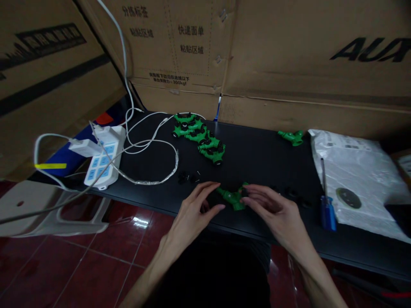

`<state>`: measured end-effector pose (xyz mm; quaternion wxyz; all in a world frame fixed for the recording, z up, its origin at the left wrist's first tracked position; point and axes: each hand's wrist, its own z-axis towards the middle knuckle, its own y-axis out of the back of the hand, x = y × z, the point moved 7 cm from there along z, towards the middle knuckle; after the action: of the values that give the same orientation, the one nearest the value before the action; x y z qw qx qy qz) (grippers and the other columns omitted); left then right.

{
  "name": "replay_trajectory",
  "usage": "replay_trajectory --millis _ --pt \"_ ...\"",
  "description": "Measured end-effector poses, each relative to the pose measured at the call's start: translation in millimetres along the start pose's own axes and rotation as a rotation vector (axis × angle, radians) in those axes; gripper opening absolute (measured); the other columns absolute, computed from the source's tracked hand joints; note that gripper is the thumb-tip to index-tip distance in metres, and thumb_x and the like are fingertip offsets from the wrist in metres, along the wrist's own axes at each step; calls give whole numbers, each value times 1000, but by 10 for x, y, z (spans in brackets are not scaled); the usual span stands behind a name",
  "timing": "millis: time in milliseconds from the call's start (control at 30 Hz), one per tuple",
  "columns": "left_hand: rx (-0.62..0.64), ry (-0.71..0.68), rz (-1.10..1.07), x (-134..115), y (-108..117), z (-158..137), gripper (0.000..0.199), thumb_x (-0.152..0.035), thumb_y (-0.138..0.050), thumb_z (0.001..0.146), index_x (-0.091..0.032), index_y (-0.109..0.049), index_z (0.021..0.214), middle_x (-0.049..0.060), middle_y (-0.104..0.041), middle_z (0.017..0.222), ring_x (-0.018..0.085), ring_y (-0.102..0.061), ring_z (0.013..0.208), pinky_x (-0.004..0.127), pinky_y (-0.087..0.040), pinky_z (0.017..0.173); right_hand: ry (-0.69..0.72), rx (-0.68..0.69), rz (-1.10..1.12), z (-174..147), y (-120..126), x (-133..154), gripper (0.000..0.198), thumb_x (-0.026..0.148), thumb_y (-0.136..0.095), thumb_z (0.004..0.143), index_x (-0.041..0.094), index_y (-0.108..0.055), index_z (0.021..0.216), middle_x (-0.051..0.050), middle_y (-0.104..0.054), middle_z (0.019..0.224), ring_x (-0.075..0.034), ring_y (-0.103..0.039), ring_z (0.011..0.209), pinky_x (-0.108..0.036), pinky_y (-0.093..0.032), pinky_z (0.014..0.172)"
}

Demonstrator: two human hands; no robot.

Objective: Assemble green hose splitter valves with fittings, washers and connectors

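Note:
A green Y-shaped hose connector (233,198) lies near the front edge of the black table, between my hands. My left hand (195,209) is at its left end, thumb and fingers apart, with the fingertips touching or just beside the green plastic. A small black cap (244,192) is pinched between the thumb and fingers of my right hand (274,209), against the connector's right side. Small black parts (188,177) and thin screws or pins lie beyond my left hand. More black parts (297,196) lie to the right of my right hand, partly hidden in shadow.
Several green connectors with black caps (201,136) are grouped at the back. Another green connector (291,137) lies back right. A blue-handled screwdriver (327,211) and a white plastic package (356,167) are at right. A power strip (105,160) with cables is at left; cardboard (272,81) stands behind.

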<state>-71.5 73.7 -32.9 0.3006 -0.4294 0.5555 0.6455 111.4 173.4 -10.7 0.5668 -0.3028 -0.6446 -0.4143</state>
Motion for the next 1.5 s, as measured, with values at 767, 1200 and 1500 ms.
replay_trajectory --millis 767,1200,1500 --pt "111 -131 207 -21 -131 287 27 -30 -66 96 -30 -71 123 1 -72 123 21 -73 100 31 -54 89 531 201 -611 -4 -462 66 44 5 -47 95 26 -71 125 -7 -74 104 -22 -68 96 -41 -65 84" --pt "-174 -39 535 -79 527 426 27 -39 -66 96 -20 -71 115 9 -70 113 26 -69 101 36 -53 91 557 84 -678 33 -445 184 32 10 -60 93 19 -71 122 -10 -76 110 -28 -72 100 -49 -63 90" --pt "-140 -3 636 139 538 685 7 -23 -68 93 -19 -73 95 7 -71 95 24 -68 89 34 -51 84 427 -414 -856 -458 799 219 42 55 -49 101 21 -71 111 -9 -76 109 -26 -74 93 -43 -59 88"
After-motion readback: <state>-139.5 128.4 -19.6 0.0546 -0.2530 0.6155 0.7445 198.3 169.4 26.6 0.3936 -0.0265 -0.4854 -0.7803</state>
